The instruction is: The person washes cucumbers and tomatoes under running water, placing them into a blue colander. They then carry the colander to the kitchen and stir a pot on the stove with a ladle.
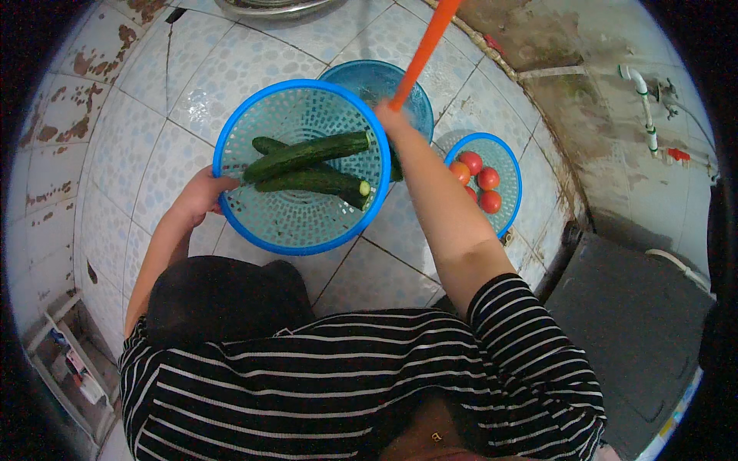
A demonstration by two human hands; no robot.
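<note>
A blue-rimmed plastic colander holds several dark green cucumbers, some with cut ends. My left hand grips its left rim, thumb on the inside. At the right rim, my right hand is blurred and closed around the lower end of an orange hose or tube. Whether that hand also touches the rim I cannot tell. Partly behind the colander stands a blue plastic basin, its contents mostly hidden. A dark green piece, perhaps another cucumber, shows between the colander and my right forearm.
Right of my forearm, a smaller blue-rimmed colander holds several tomatoes. A metal basin is cut off at the top. Wet tiles cover the floor. Pipes with a red valve run along the right wall, above a dark panel.
</note>
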